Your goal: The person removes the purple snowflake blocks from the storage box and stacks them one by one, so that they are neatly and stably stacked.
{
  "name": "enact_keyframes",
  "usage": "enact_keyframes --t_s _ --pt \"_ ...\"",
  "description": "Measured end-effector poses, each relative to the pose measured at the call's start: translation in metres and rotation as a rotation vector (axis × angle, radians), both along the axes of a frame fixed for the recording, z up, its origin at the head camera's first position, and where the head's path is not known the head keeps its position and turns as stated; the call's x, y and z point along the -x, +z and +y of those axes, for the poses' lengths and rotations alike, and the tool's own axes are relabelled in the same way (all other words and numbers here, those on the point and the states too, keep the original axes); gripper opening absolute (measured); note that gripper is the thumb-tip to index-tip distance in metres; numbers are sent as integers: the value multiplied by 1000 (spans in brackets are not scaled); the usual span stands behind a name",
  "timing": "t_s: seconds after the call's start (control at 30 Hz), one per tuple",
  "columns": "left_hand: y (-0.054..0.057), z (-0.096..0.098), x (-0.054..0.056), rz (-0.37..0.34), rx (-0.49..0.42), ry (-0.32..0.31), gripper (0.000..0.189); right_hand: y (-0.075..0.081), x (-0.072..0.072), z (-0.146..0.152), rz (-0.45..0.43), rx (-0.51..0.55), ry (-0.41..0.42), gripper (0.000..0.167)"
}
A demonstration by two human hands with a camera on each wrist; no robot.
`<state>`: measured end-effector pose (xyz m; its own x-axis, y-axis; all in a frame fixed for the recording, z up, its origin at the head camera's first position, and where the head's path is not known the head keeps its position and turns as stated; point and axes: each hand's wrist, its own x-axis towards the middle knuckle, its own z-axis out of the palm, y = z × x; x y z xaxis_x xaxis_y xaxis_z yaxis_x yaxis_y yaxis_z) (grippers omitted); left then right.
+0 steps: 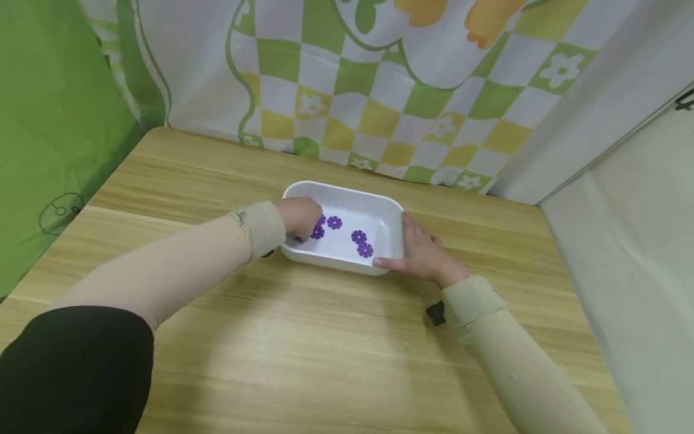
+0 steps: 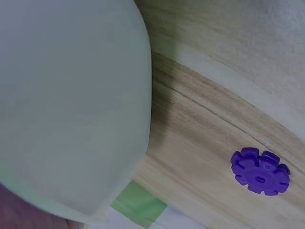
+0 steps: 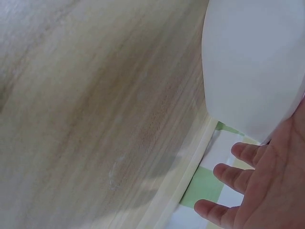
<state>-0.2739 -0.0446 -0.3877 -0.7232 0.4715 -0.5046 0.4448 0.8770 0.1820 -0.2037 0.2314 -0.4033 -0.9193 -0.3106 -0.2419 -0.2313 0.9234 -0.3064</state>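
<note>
A white plastic tub (image 1: 347,263) stands on the table, with several purple notched snowflake discs (image 1: 365,249) scattered on its floor. My left hand (image 1: 301,217) reaches over the tub's left end, fingers pointing down among the discs at that side. Its fingertips are hidden, and I cannot tell whether they pinch a disc. My right hand (image 1: 423,250) holds the tub's right end, thumb on the near rim and fingers along the outer side. In the right wrist view, three fingers (image 3: 233,179) of that hand extend past the tub wall.
Outside the tub, one purple disc (image 2: 260,172) lies on the wooden table (image 1: 303,349); the left forearm covers that area in the head view. A checked green, yellow and white cloth (image 1: 374,114) hangs behind the table's far edge. Green fabric (image 1: 49,138) hangs at the left.
</note>
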Motion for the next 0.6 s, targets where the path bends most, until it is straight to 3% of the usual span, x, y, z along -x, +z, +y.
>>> enact_keyframes --t_s 0.17,0.3,0.5,0.6 --pt "-6 -1 1 -5 -18 -12 28 -2 -2 -1 -18 -12 -2 133" --pt "-4 -5 1 -24 -55 -10 22 -3 -4 -2 -12 -6 6 132" --pt "7 -19 8 47 -282 -52 7 -1 -3 -1 8 0 -5 130" --pt "13 -28 11 65 -426 2 7 0 -1 0 17 -7 -2 129"
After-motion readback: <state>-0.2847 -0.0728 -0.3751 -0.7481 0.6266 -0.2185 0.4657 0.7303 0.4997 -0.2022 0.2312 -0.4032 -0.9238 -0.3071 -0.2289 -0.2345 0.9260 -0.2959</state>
